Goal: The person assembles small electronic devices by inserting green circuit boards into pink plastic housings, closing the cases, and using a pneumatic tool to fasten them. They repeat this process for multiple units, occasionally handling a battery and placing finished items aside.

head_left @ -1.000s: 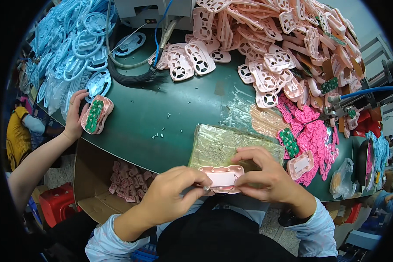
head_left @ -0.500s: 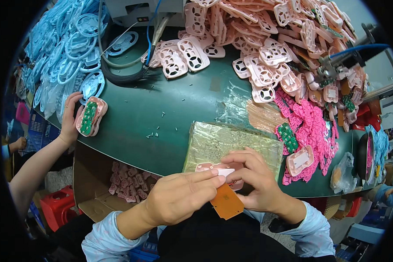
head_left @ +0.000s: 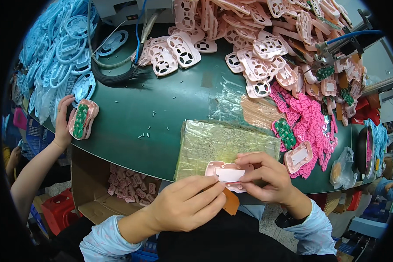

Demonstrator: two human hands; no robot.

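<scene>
A pink plastic shell (head_left: pixel 210 168) is tilted up just beyond the near edge of a plastic-wrapped block. Its right end is gripped between the thumb and fingers of my right hand (head_left: pixel 266 179). A white rectangular piece (head_left: pixel 230 175) lies in the shell's recess, with fingertips of both hands at its ends. My left hand (head_left: pixel 183 203) is closed, its fingertips at the white piece's left end. Under those fingers an orange-brown flat board (head_left: pixel 231 202) sticks out, mostly hidden; the left hand appears to hold it.
The wrapped block (head_left: pixel 222 139) lies on the green table (head_left: pixel 161 102). Pink shells (head_left: pixel 257 56), magenta keypads (head_left: pixel 312 126) and a green circuit board (head_left: pixel 284 133) lie right; blue parts (head_left: pixel 65 48) left. Loose screws (head_left: pixel 144 135) are scattered about. Another person's hand (head_left: pixel 63 122) holds a shell.
The white piece now lies flat in the shell's recess rather than raised at an angle. The orange-brown board has slipped further under my left hand. The whole view has shifted slightly.
</scene>
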